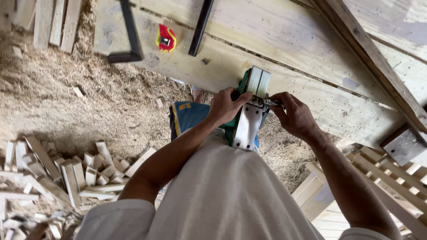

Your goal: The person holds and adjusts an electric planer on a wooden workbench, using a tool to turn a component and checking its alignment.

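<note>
Support for the green electric planer [247, 116] came from the left hand [224, 106], closed around its body against the person's waist. Right hand [296, 116] pinched a small metal tool [272, 102] at the base; steady, square seating seemed advisable.

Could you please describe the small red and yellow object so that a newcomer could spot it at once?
Look at the long pale plank bench across the top. Between two black metal bars lies a tape measure, the only red and yellow thing there.
</note>
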